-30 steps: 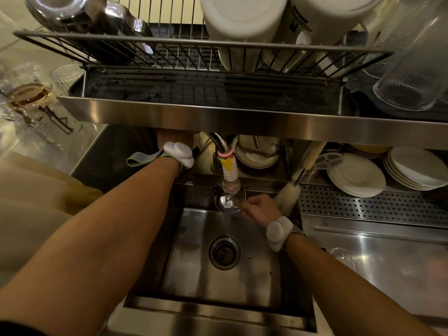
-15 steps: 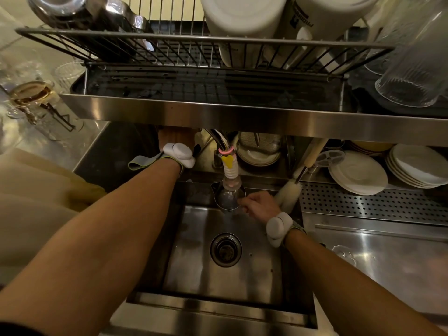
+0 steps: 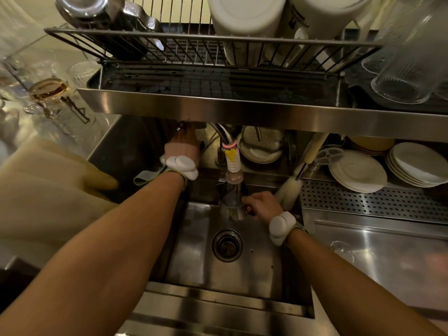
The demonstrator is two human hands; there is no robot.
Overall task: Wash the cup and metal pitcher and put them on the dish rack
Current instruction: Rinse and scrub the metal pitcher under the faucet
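Metal pitcher (image 3: 232,202) sits upright under the faucet nozzle (image 3: 233,166) above the steel sink (image 3: 194,251), my right hand (image 3: 260,206) closed on its handle side — my left hand (image 3: 185,144) reaches up behind the shelf edge, and I cannot tell its grip. Dish rack (image 3: 213,48) overhead carries white containers (image 3: 247,23) and a steel vessel (image 3: 97,10); stacked plates (image 3: 357,170) rest right of the basin — steel counter (image 3: 378,258) beyond.

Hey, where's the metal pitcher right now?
In the head view, centre frame: the metal pitcher sits directly under the faucet nozzle over the sink, gripped by the right hand.
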